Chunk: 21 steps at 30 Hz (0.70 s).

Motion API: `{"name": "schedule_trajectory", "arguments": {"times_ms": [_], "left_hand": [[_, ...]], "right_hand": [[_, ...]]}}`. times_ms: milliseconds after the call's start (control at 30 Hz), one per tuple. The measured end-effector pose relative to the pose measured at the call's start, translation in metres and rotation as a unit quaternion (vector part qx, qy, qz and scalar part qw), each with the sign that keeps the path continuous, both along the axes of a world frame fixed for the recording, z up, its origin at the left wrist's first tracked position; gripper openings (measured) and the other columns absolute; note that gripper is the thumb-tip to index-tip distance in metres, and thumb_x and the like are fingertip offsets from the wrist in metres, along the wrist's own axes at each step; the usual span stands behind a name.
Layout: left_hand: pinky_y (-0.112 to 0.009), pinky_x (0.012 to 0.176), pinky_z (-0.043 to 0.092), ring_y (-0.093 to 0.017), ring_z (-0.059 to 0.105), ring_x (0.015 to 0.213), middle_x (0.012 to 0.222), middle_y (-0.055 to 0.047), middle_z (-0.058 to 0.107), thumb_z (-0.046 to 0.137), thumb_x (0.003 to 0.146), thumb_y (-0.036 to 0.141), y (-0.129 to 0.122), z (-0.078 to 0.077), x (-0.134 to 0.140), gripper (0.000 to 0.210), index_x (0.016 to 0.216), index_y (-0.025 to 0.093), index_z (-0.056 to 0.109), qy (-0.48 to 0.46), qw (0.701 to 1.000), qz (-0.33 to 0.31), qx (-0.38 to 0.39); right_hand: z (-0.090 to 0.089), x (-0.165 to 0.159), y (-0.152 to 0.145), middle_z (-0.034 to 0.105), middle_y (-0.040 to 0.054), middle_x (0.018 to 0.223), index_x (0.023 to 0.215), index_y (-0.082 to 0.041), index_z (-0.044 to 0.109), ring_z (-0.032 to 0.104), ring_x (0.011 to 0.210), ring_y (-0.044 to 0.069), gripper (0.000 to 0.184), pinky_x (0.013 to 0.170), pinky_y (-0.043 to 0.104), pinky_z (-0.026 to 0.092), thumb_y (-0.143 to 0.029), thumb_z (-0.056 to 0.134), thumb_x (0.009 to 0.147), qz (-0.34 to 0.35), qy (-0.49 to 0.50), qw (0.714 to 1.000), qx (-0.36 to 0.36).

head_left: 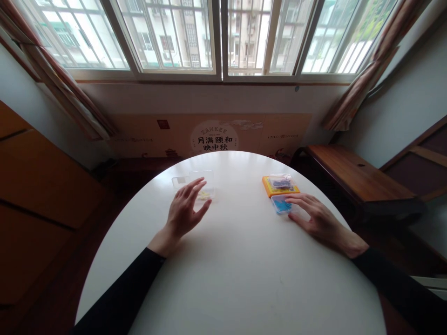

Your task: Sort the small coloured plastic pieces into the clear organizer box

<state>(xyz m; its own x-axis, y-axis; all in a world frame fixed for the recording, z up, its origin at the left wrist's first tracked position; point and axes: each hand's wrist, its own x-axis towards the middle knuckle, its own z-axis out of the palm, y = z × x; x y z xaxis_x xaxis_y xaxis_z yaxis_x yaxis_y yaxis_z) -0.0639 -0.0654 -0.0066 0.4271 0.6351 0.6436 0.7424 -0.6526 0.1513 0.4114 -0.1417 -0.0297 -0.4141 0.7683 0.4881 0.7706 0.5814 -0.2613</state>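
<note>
My left hand (pixel 184 208) hovers at the near side of a clear plastic box (pixel 209 176), its fingers and thumb apart and nothing between them. Small pale yellow pieces (pixel 203 196) lie in that box, partly behind the fingers. On the right, a small clear box (pixel 278 209) holds blue pieces (pixel 283 204). My right hand (pixel 312 215) has its fingers over the far side of this box and its thumb at the near side, gripping its right end. Just beyond it sits an orange-yellow case (pixel 267 188), with a clear box of dark purple pieces (pixel 279 184) on top.
A clear lid-like piece (pixel 176 182) lies left of the yellow pieces. Everything rests on a round white table (pixel 240 274). A wooden bench (pixel 342 172) stands beyond its right edge, orange-brown cabinets (pixel 38 200) to the left. Barred windows (pixel 223 42) line the wall ahead.
</note>
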Motion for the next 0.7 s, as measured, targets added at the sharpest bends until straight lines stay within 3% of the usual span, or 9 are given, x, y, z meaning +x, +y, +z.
{"name": "schedule_trajectory", "arguments": {"times_ms": [167, 300, 500, 700], "left_hand": [[-0.057, 0.128, 0.043, -0.038, 0.053, 0.154, 0.17, -0.014, 0.053, 0.063, 0.109, 0.051, 0.029, 0.028, -0.012, 0.061, 0.162, 0.026, 0.049, 0.01, 0.999, 0.049, 0.013], [-0.057, 0.127, 0.042, -0.038, 0.056, 0.149, 0.165, -0.015, 0.059, 0.059, 0.109, 0.05, 0.058, 0.04, -0.015, 0.06, 0.161, 0.021, 0.053, 0.055, 0.997, 0.054, 0.0], [-0.058, 0.116, 0.05, -0.038, 0.068, 0.128, 0.133, -0.014, 0.078, 0.064, 0.106, 0.037, 0.074, 0.04, -0.01, 0.04, 0.14, 0.019, 0.072, 0.124, 0.991, 0.036, -0.021], [-0.046, 0.088, 0.06, -0.033, 0.075, 0.108, 0.117, -0.011, 0.08, 0.056, 0.109, 0.026, 0.046, 0.027, -0.003, 0.026, 0.122, 0.022, 0.078, 0.119, 0.992, 0.027, -0.035]], "right_hand": [[0.008, -0.012, -0.007, 0.072, 0.0084, 0.15, 0.15, -0.037, 0.062, 0.069, 0.138, 0.039, 0.048, 0.119, 0.067, 0.056, -0.029, 0.073, 0.104, 0.0, 0.003, 0.999, 0.033], [0.012, -0.035, -0.01, 0.073, 0.0077, 0.148, 0.144, -0.037, 0.065, 0.071, 0.136, 0.037, 0.043, 0.117, 0.064, 0.058, -0.023, 0.071, 0.103, 0.039, 0.007, 0.998, 0.053], [0.007, -0.075, -0.014, 0.071, 0.0096, 0.151, 0.138, -0.031, 0.066, 0.069, 0.138, 0.034, 0.037, 0.116, 0.059, 0.06, -0.02, 0.068, 0.103, 0.108, 0.02, 0.994, 0.022], [0.008, -0.093, -0.014, 0.071, 0.0113, 0.15, 0.135, -0.026, 0.066, 0.069, 0.138, 0.03, 0.031, 0.121, 0.057, 0.055, -0.017, 0.065, 0.105, 0.152, 0.017, 0.988, 0.021]]}}
